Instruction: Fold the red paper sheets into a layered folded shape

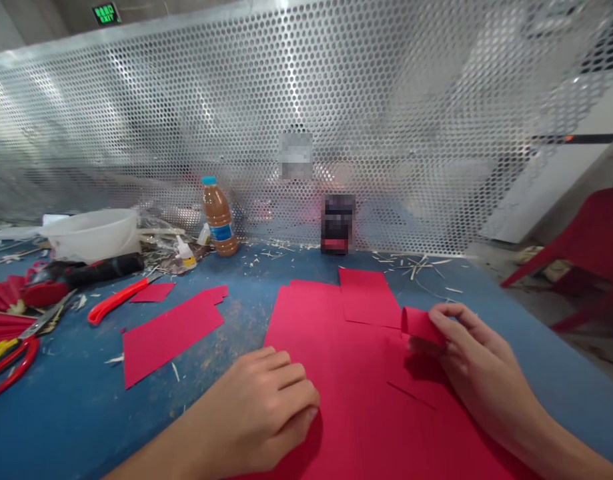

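Several large sheets of red paper (336, 373) lie on the blue table in front of me. My left hand (276, 410) rests on their left edge with its fingers curled in, and nothing shows in it. Over the right side of the sheets, my right hand (473, 353) pinches a small curled piece of red paper (419, 325) between thumb and fingers. The piece bends into a loose roll and casts a shadow below. Just left of it, a smaller red rectangle (369, 297) overlaps the far edge of the sheets. A thin dark line crosses the paper near my right hand.
Left of the sheets lie a red paper cutout (171, 340), a red-handled knife (119, 300) and scissors (16, 357). Behind them stand a white tub (93, 233), a glue bottle (185, 252) and a drink bottle (219, 220). A perforated metal panel (386, 100) borders the table's back.
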A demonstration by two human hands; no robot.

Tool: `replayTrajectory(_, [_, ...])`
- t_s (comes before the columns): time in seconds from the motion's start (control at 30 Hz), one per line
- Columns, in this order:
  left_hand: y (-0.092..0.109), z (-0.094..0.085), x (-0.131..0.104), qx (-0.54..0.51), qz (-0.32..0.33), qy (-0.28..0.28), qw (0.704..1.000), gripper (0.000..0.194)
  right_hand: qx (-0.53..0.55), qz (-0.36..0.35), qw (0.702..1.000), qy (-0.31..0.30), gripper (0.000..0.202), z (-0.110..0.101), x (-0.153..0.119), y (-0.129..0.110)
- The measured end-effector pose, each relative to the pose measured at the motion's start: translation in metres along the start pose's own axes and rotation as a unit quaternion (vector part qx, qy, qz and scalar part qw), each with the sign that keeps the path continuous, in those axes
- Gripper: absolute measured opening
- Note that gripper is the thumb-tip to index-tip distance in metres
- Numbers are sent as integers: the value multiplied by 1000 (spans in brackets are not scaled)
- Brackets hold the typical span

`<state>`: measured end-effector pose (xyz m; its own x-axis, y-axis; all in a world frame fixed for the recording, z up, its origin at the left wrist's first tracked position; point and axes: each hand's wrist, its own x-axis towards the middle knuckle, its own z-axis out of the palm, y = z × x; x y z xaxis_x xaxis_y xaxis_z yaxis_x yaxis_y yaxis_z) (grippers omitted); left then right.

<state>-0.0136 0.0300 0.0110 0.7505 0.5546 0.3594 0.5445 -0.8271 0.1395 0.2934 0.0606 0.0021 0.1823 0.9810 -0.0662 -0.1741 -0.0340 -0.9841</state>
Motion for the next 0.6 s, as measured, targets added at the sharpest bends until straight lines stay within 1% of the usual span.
replayTrajectory(0.1, [3,1,0,-4,-4,-1,1000,17,-9,-19,1000,5,31,0,2,0])
replayTrajectory(0.2, [4,0,1,-3,-3,-3,1000,18,-26,-21,999,7,33,-2,5,4])
replayTrajectory(0.27, [-2,-6,2,17,-7,-24,1000,21,-43,-18,999,-10,35,-3,5,7])
replayTrajectory(0.3, [-8,-10,1,36,-20,-47,998,22,-57,-22,998,-20,35,-4,4,8])
replayTrajectory(0.33, [-16,-16,-1,58,-37,-75,995,24,-72,-29,996,-31,36,-4,4,8])
replayTrajectory(0.37, [-26,-22,-4,86,-73,-113,987,23,-86,-38,995,-38,36,-3,3,8])
replayTrajectory(0.4, [-37,-29,-8,107,-124,-143,976,22,-97,-46,993,-41,35,-3,3,8])
replayTrajectory(0.43, [-49,-35,-15,125,-162,-141,969,25,-104,-51,992,-40,35,-3,3,8])
replayTrajectory(0.5, [-70,-45,-35,164,-225,-122,953,38,-109,-58,992,-34,36,-4,4,10])
replayTrajectory(0.57, [-82,-49,-63,200,-275,-107,934,43,-115,-63,991,-33,37,-6,6,13])
replayTrajectory(0.6, [-85,-50,-80,217,-300,-102,923,42,-118,-65,990,-37,37,-7,7,14])
